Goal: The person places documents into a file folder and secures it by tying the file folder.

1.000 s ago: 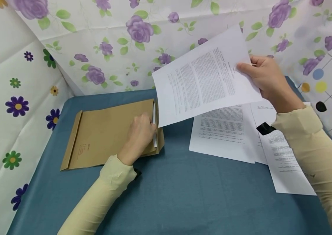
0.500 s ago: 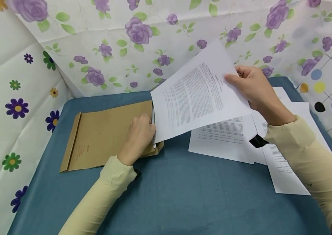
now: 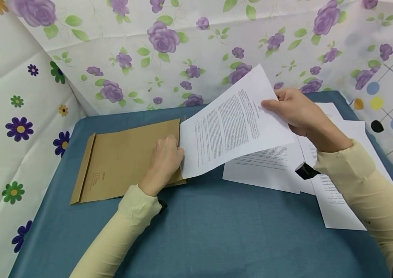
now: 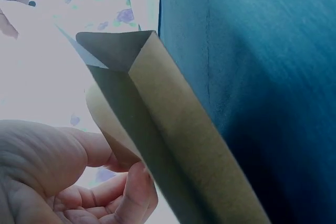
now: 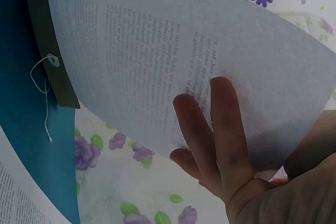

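A brown paper envelope (image 3: 127,154) lies on the blue cloth at the left. My left hand (image 3: 163,164) grips its top layer beside the mouth; the left wrist view shows thumb and fingers pinching the brown paper (image 4: 119,142) there. With thumb on top and fingers beneath, my right hand (image 3: 295,112) holds a printed sheet (image 3: 229,129) by its right end. The sheet slants down to the left, and its far end meets the envelope's mouth. In the right wrist view, the envelope's flap (image 5: 44,40) with a white button and string (image 5: 47,98) shows under that end.
More printed sheets (image 3: 262,173) lie overlapping on the blue tablecloth (image 3: 217,231) to the right, partly under the raised sheet and right forearm. A flowered white sheet (image 3: 130,50) hangs behind the table, with other patterned sheets at both sides.
My right hand has moved down and left, bringing the sheet's left end from beyond the envelope's mouth to meet it. The left hand has stayed at the envelope.
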The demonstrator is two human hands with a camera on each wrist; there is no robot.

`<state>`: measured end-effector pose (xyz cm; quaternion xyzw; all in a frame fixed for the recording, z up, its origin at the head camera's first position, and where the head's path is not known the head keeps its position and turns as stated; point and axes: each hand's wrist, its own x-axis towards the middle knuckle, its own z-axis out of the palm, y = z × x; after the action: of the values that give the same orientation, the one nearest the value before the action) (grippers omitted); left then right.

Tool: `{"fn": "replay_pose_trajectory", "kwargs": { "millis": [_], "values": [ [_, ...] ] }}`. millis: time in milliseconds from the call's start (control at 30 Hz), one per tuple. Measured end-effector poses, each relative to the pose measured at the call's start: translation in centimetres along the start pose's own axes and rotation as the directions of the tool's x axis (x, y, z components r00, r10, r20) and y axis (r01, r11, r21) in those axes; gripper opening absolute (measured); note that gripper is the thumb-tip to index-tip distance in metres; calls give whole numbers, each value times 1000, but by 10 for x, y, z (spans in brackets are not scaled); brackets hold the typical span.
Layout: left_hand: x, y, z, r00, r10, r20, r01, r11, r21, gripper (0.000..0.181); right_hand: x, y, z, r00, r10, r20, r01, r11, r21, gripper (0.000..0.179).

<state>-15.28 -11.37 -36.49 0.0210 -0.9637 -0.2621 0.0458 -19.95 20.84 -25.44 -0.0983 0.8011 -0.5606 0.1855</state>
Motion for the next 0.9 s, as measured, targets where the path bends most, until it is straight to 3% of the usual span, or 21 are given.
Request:
{"fn": "replay_pose_trajectory", "kwargs": {
  "millis": [500,700,900],
  "values": [
    [-4,0,5,1000,7,13,-7,1000,-4,29,10,3,1,998,58,-21,-57,998,37,44],
    [-5,0,6,1000,16,4,-16,1000,9,31,15,8,4,993,118,4,-118,991,68,44],
    [-6,0,6,1000,20,5,-20,999,28,32,18,13,4,991,125,-52,-121,990,73,44]
  ]
}}
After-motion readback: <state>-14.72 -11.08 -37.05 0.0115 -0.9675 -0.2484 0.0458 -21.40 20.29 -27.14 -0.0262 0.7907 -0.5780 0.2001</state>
